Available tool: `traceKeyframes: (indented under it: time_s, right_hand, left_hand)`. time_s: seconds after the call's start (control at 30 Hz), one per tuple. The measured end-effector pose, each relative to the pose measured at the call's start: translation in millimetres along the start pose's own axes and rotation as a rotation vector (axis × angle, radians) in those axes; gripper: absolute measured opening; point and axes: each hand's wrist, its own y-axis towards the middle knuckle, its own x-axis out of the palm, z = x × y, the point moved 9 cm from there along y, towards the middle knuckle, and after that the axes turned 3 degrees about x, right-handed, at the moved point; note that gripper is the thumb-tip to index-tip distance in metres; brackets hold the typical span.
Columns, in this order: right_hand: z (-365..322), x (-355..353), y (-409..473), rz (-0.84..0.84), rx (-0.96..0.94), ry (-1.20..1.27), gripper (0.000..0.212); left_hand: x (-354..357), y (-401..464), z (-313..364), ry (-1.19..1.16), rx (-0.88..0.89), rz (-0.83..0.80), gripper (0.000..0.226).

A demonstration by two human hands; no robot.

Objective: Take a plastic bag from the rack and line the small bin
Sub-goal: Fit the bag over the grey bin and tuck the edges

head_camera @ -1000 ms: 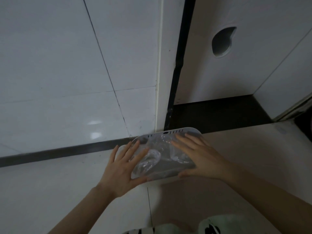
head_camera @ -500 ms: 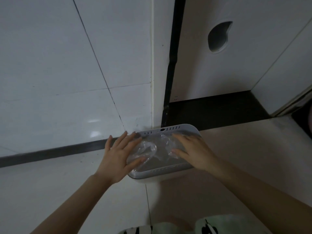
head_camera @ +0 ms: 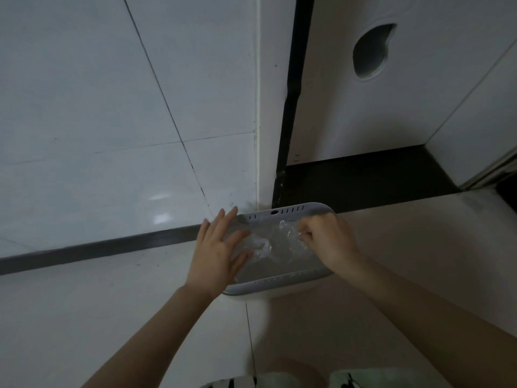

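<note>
Since half a second ago the right hand (head_camera: 327, 242) has curled from flat, spread fingers into a pinch on the film, while the left hand (head_camera: 221, 247) has kept its place at the bin's left end.

On the left, a white tiled wall (head_camera: 112, 107) meets the pale floor (head_camera: 84, 303) along a dark strip. The left hand lies flat with fingers released and spread, palm down over the left rim of the small bin (head_camera: 279, 284), pressing on the plastic there rather than gripping it.

The small bin is a pale grey, oblong tub with rounded corners and a row of short slots along its far and near rims; it stands on the floor against the wall corner. The plastic bag (head_camera: 268, 245) sits inside its mouth, clear and thin, crumpled into shiny creases near the middle and stretched smoother toward the near rim. In this dim light its edges are hard to trace, so it is unclear whether it folds over the rim.

On the right, the right hand's fingertips are clenched on a bunch of the bag at the far right rim. Beyond it stands a white cabinet panel (head_camera: 363, 121) with a rounded cut-out.
</note>
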Motion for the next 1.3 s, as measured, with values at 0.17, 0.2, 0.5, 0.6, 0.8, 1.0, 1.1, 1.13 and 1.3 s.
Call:
traceKeyframes:
  time_s: [0.17,0.2,0.5,0.6,0.8,1.0,1.1,1.13,1.3]
  right_hand:
    - [8.2,-24.9,-3.1,0.139,-0.026,0.068,0.013]
    - [7.9,-23.8,-3.8,0.130,-0.031,0.059,0.014]
    - [9.2,-16.2,-11.8,0.094,-0.029,0.102,0.014]
    - [9.9,-25.5,-15.2,0.122,-0.027,0.165,0.014]
    - [8.3,-24.5,-20.0,0.102,-0.047,0.161,0.014]
    - [17.6,-14.9,-21.5,0.075,-0.015,0.100,0.015]
    - [20.8,-14.7,-22.7,0.076,0.010,0.138,0.015]
    - [20.9,-16.6,-23.3,0.079,0.016,0.155,0.014]
    - [17.1,-39.1,-26.6,0.192,0.007,0.076,0.018]
  left_hand:
    - [28.9,16.5,20.7,-0.046,0.132,-0.149,0.030]
    - [36.8,15.8,21.5,-0.033,0.156,-0.206,0.033]
    - [34.2,5.9,3.9,0.093,0.247,-0.311,0.058]
    - [14.6,2.7,12.5,0.147,0.313,-0.166,0.055]
    - [60.7,20.4,30.2,0.146,0.320,-0.467,0.069]
    - [84.2,15.3,4.2,0.391,0.321,-0.661,0.068]
    - [57.0,18.1,4.0,0.180,0.265,-0.475,0.056]
    - [41.8,17.8,3.9,0.069,0.240,-0.366,0.052]
    - [-18.2,-2.3,-18.9,-0.212,0.100,0.039,0.055]
